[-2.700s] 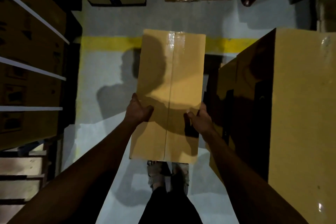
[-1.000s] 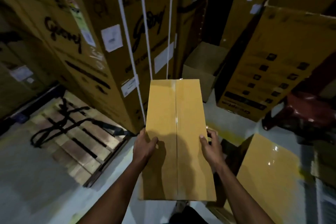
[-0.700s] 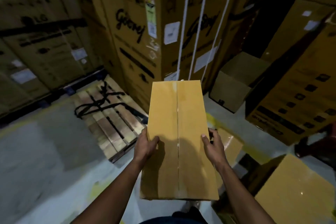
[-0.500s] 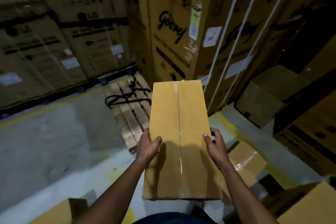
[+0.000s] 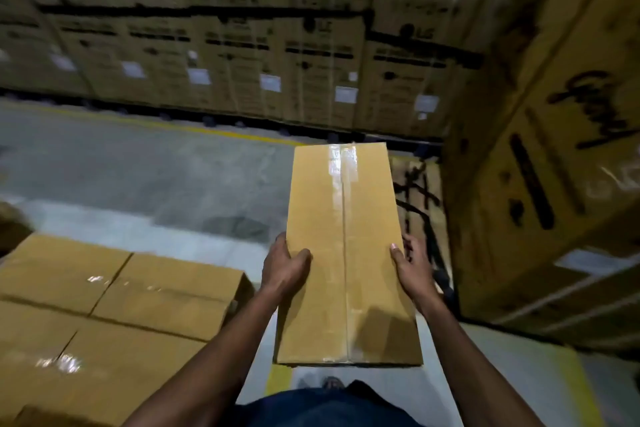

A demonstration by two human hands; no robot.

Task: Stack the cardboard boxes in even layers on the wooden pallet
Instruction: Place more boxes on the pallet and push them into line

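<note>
Two hands: left hand (image 5: 282,269) and right hand (image 5: 412,267), gripping opposite long sides of one cardboard box (image 5: 343,253), thumbs laid on top, fingers curled round the edges. Held level at waist height above the floor (image 5: 138,177); tan, long, sealed with glossy tape down the middle seam. Three taped boxes (image 5: 114,305) low at left. Beyond at right, one wooden pallet (image 5: 420,198) with black strapping.

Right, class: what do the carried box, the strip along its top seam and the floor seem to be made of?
Box: plain tan cardboard, matt, with a folded flap seam.
Strip: probably clear plastic tape, since it glares where light hits.
Floor: seemingly smooth grey concrete, faintly shiny, with a yellow painted line.
</note>
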